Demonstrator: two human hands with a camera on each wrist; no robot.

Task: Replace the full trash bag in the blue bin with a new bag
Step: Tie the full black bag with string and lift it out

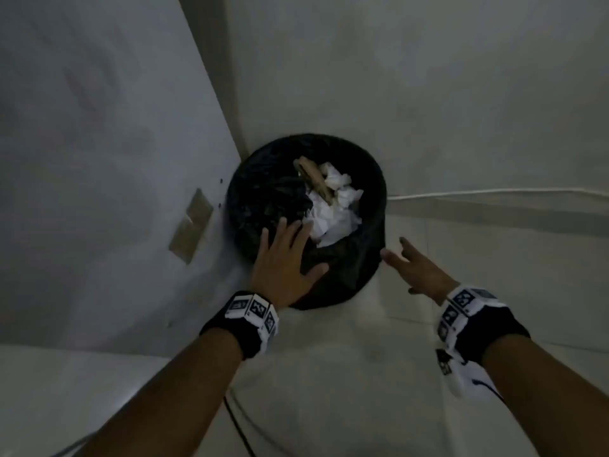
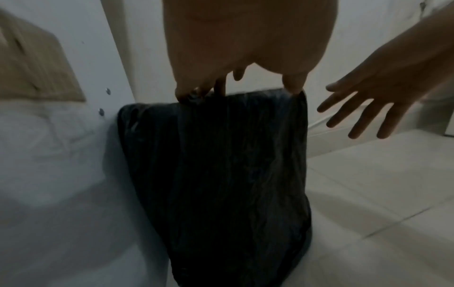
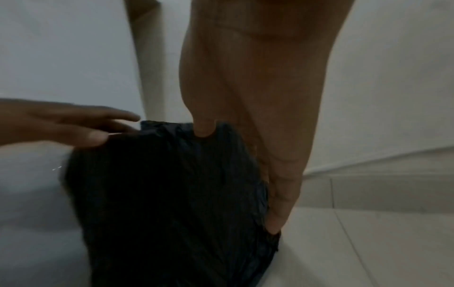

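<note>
The bin stands in a corner, wholly wrapped in a black trash bag (image 1: pixel 263 199) (image 2: pixel 221 174) (image 3: pixel 159 194), so no blue shows. Crumpled white paper (image 1: pixel 333 212) and a brown cardboard piece (image 1: pixel 313 179) fill the bag's mouth. My left hand (image 1: pixel 283 255) (image 2: pixel 236 91) hovers over the near rim with fingers spread, its fingertips and thumb touching the bag's top edge. My right hand (image 1: pixel 412 265) (image 3: pixel 248 174) lies flat along the bin's right side, with its thumb on the rim and its fingers straight down the plastic. Neither hand grips anything.
A white panel with a tan plate (image 1: pixel 191 225) rises close on the bin's left. A wall stands behind the bin, with a white cable (image 1: pixel 494 192) running along its base. A dark cord (image 1: pixel 237 423) lies on the pale tiled floor near my feet.
</note>
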